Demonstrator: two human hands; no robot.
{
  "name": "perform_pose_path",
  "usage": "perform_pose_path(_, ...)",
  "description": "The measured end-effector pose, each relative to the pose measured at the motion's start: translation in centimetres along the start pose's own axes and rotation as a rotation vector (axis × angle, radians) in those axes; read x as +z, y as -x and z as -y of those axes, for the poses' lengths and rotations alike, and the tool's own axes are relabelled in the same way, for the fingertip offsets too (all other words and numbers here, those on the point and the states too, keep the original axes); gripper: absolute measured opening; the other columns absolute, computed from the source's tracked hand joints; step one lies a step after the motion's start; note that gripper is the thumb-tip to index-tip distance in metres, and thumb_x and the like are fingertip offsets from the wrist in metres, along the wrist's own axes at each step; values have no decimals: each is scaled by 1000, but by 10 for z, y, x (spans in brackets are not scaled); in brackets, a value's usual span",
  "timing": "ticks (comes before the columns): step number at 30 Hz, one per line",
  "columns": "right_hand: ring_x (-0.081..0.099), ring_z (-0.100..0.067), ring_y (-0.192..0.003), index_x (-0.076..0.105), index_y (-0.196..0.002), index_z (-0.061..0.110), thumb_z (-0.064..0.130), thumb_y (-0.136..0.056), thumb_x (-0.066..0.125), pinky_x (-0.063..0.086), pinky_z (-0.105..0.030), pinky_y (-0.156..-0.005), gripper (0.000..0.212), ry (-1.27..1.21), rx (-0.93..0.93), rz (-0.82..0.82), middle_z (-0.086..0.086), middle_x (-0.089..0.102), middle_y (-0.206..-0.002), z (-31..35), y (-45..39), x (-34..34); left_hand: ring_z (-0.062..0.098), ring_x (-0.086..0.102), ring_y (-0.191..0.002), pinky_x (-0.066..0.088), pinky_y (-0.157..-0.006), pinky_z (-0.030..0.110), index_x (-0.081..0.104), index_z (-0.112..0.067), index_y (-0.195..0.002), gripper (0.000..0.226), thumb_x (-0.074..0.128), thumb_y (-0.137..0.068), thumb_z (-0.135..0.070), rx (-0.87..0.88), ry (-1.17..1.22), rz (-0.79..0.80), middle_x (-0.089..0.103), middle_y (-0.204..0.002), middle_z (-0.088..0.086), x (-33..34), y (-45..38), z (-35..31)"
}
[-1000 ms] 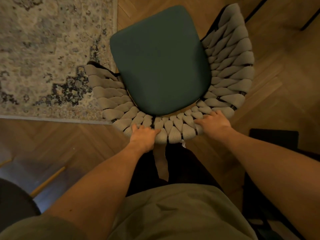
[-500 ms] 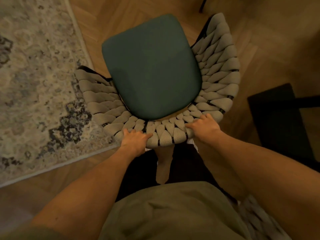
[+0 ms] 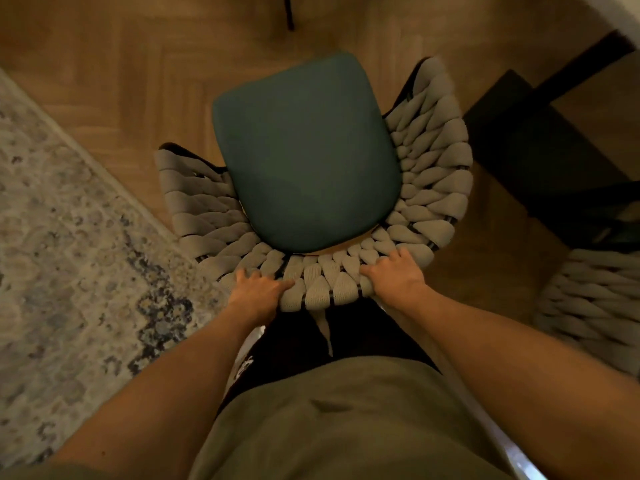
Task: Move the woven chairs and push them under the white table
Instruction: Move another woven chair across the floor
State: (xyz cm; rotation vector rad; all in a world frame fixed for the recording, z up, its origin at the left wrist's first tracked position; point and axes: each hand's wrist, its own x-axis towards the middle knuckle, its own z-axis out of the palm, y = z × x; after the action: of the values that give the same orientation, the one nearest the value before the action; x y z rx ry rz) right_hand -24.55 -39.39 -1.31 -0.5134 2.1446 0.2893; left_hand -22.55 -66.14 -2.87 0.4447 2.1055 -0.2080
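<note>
Woven chair [image 3: 429, 174] fills the middle of the frame, seen from straight above — a curved back of thick grey woven straps wrapping the lower and right sides of a dark green seat cushion [image 3: 304, 150]. It stands on the wooden floor [image 3: 121, 71], whose herringbone boards run across the upper half of the picture.

The left hand [image 3: 258, 292] grips the top rail of the chair back at lower centre, fingers curled over the straps and thumb lying along the rail. The right hand [image 3: 394, 275] is closed on the same rail just to the right, its fingers hooked down on the seat side of the weave. Both bare forearms reach up from the bottom corners of the frame, and the person's olive shirt [image 3: 346, 420] and dark trousers show between them.

A pale patterned rug [image 3: 62, 254] covers the left side of the picture; its edge runs diagonally, and the left end of the chair back overlaps it. At the right edge, lower down, part of a second woven chair [image 3: 595, 306] shows, blurred. Above that, in the upper right, sits a dark shape that cannot be made out clearly. A thin dark leg [image 3: 289, 12] stands on the floor at top centre — what it belongs to is out of view.
</note>
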Motion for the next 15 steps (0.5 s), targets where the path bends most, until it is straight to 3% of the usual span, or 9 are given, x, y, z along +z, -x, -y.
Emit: perform_pose_path(15,48,-32,-128,42,-146,30,23,-98,52,33,-44,-103,50,-564,353,-17,-8,61,-132,112,42,62,32,45,-129,23,-110,58,24,-47,-152,63,49,-97,-28,366,-575,5,52,-141,2,-33,-29,47)
